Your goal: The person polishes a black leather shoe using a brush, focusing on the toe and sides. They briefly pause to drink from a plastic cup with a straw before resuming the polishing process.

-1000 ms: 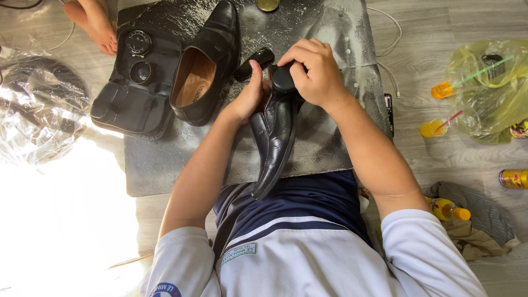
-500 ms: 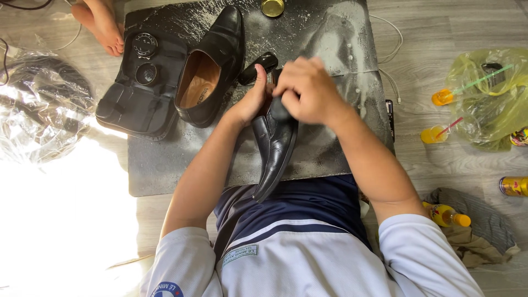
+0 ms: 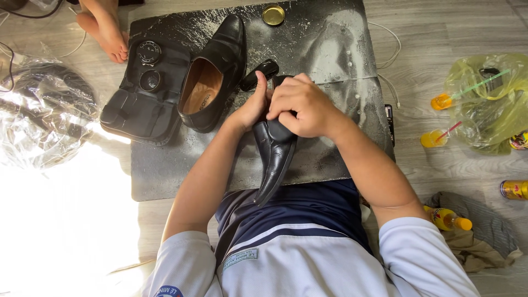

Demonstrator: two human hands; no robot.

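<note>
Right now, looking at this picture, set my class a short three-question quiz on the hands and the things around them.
1. True or false: both hands grip the black shoe together.
2. Where does the second shoe lie? A) on the dark mat B) in the yellow bag C) on the grey cloth
3. Fill in: the small round gold tin sits at the mat's ____ edge.

Key: 1 true; 2 A; 3 far.
</note>
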